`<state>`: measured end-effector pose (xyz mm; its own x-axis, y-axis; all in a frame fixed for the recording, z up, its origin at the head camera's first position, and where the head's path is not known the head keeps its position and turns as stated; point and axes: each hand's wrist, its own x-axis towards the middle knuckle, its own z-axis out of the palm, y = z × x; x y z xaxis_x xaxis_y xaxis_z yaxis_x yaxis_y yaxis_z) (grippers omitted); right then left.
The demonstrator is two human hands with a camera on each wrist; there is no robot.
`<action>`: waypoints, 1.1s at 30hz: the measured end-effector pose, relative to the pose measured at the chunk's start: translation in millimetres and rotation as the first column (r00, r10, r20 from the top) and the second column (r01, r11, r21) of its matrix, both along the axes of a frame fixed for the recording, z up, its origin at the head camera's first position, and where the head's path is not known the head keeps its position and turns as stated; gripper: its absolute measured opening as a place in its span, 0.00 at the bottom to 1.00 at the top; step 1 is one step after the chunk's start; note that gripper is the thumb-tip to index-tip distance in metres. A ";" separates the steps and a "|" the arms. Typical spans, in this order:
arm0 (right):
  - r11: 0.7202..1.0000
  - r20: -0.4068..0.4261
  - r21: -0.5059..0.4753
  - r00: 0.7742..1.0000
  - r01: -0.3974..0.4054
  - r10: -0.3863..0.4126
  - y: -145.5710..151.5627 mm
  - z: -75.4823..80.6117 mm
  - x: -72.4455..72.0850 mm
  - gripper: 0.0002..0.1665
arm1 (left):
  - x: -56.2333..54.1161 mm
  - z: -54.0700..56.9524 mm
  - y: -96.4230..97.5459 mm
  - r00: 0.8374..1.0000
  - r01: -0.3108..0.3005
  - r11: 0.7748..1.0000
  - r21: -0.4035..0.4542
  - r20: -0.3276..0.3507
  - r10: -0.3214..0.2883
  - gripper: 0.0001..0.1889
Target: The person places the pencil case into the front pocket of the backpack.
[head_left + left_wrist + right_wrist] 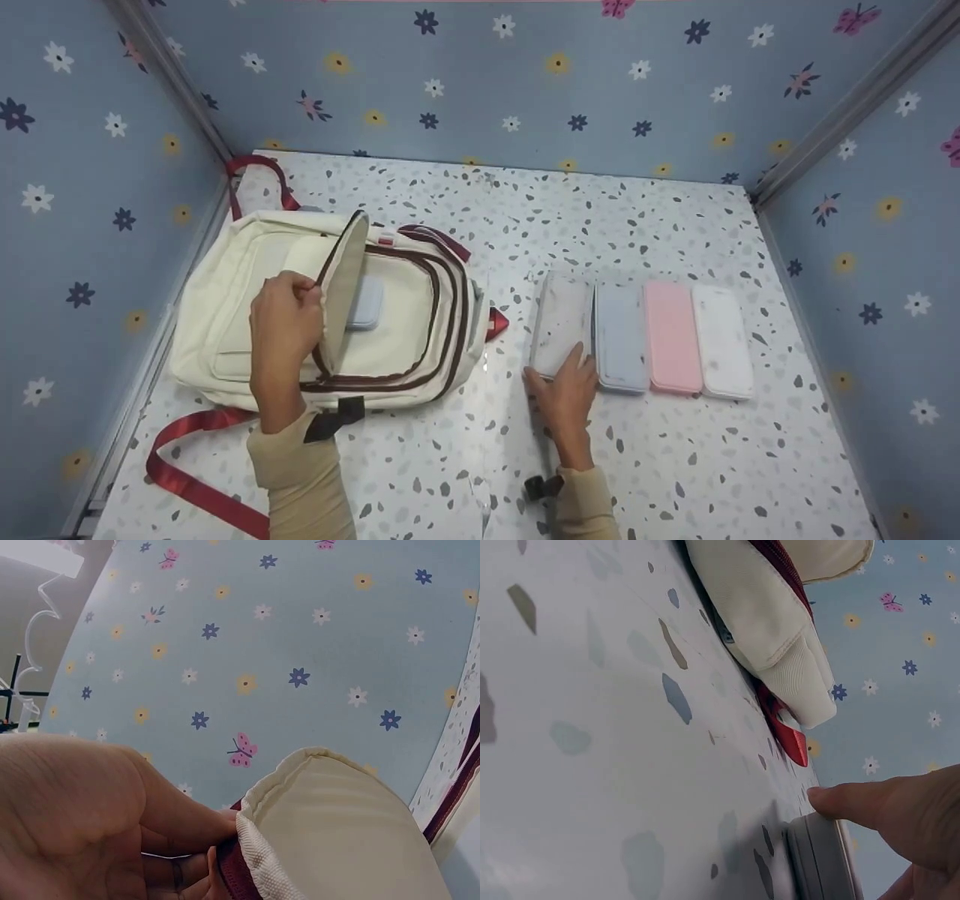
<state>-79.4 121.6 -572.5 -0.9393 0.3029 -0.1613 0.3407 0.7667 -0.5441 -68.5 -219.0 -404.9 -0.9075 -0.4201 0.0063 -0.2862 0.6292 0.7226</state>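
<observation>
Left hand (283, 324) pinches raised flap (343, 289) of cream backpack (225, 315), fingers curled round flap edge, holding pocket open. Backpack lies flat at table's (660, 480) left side; blue case (367, 303) visible inside opening. Right hand (562, 397) lies on near end of speckled case (561, 322), fingers straight, thumb at corner. Beside it, touching in row: light-blue case (621, 337), pink case (671, 337), white case (721, 341).

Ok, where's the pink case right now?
In the head view the pink case lies flat on the table's right side, third in the row, between the blue case and the white case.
</observation>
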 end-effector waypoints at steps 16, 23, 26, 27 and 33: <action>0.996 -0.140 -0.085 0.990 -0.033 0.021 14.1 5.8 -4.5 0.58 | -0.8 1.0 -0.8 1.000 -0.004 1.000 0.010 0.021 0.004 0.12; 0.983 -0.248 -0.168 0.968 -0.077 0.034 21.4 10.0 -5.9 0.55 | 0.1 1.5 -0.3 1.000 0.002 1.000 0.009 0.012 -0.002 0.12; 0.978 -0.268 -0.189 0.963 -0.087 0.034 24.6 12.9 -5.9 0.54 | 0.0 1.2 -0.1 1.000 0.004 1.000 0.006 0.006 -0.004 0.12; 0.978 -0.271 -0.190 0.962 -0.088 0.034 25.7 14.1 -6.1 0.55 | -0.1 0.9 -0.1 1.000 0.004 1.000 0.005 0.007 -0.004 0.11; 0.973 -0.277 -0.210 0.960 -0.098 0.037 30.9 19.4 -8.6 0.56 | -1.4 1.6 0.5 1.000 -0.002 1.000 0.007 0.019 0.002 0.11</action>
<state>-88.0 152.5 -553.1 -0.9738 0.2230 0.0452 0.1097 0.6342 -0.7654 -69.9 -218.5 -403.2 -0.9065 -0.4220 -0.0133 -0.3010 0.6238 0.7213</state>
